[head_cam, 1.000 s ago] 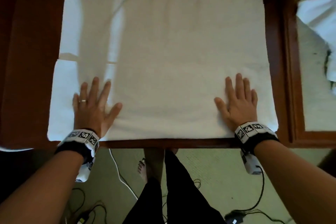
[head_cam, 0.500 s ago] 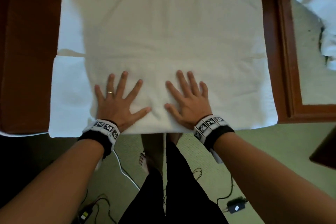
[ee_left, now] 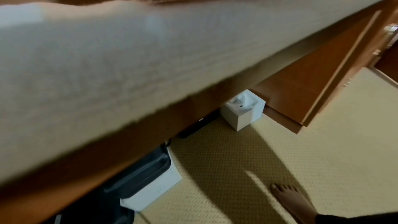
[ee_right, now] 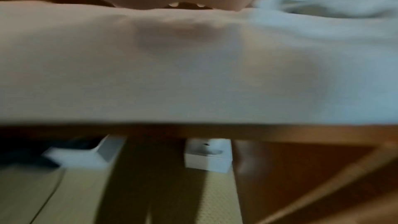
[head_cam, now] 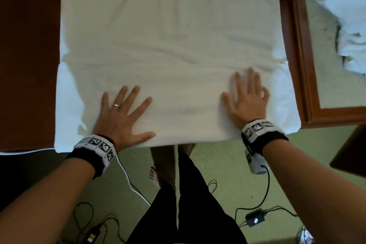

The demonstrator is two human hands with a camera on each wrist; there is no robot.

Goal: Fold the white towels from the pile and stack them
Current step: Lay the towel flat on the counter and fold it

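The fingers (head_cam: 126,95) of the left hand (head_cam: 120,119) lie straight and fanned apart, flat on the white towel (head_cam: 172,49), with the thumb stretched toward three o'clock along the near edge. The right hand (head_cam: 245,101) is also laid flat on the cloth, fingers straight and closer together; it is motion-blurred in the head view, so the exact spread cannot be told. Neither hand grips anything; both only press down.

The towel lies spread on the brown wooden surface (head_cam: 29,55), its near hem hanging slightly over the six o'clock edge, as both wrist views confirm. It appears already doubled once: a lower layer peeks out at nine and three o'clock. Soft ripples cross the middle toward three o'clock. The pile of unfolded towels (head_cam: 340,6) sits well apart at about two o'clock.

The step in hand looks like smoothing the doubled towel before the next fold. Judged from this, the next move calls for flattening the remaining ripples, then pinching two corners along one edge and carrying them across evenly so the edges meet. No stack of folded towels is in view.
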